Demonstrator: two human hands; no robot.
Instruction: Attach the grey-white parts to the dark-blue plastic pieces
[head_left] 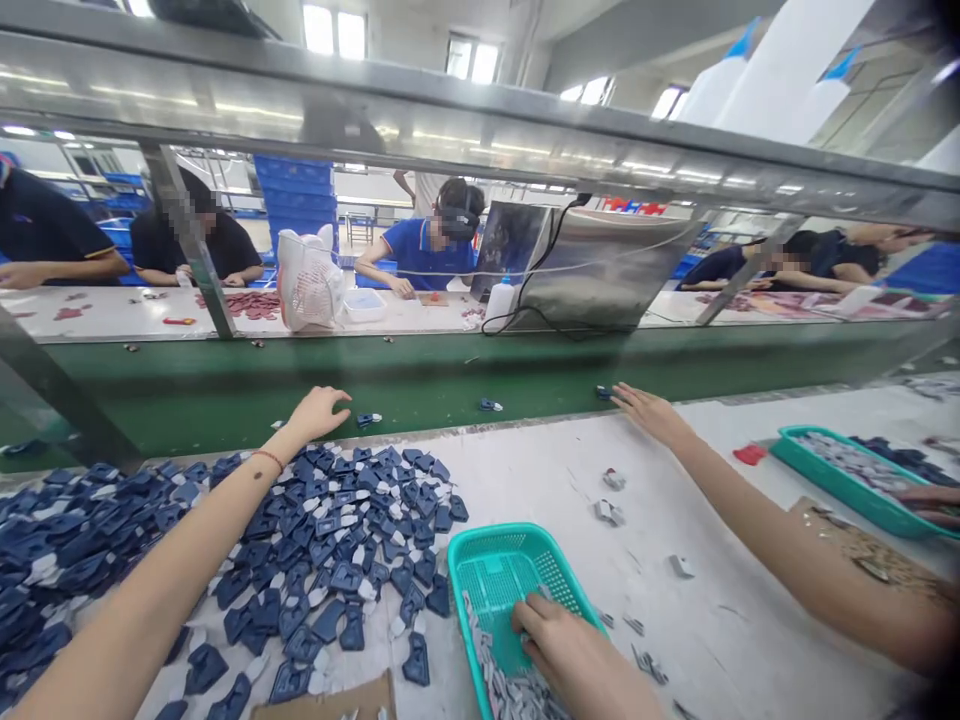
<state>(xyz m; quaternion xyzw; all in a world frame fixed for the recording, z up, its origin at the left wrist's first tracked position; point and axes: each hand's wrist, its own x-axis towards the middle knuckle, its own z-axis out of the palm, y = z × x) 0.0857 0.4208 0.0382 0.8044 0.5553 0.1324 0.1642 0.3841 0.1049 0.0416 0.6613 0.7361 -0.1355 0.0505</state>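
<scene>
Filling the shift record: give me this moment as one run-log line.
left hand: over green belt, near blue piece | right hand: in teal basket with grey pieces, grip unclear

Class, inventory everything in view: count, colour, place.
Belt: one, green, middle.
Baskets: two, teal, near table.
Blue parts: many, blue and white, heaped left, few on belt.
Small pieces: many, grey, nearer basket and table.
Bag: one, white, far table.
Shelf: one, silvery, overhead.
Bottles: several, white, shelf and far table.
Crates: one stack, blue, background.
Workers: several, dark or blue shirts, opposite.
Other hands: two, bare, right.
Left hand: one, bare, at belt.
Right hand: one, bare, nearer basket.
</scene>
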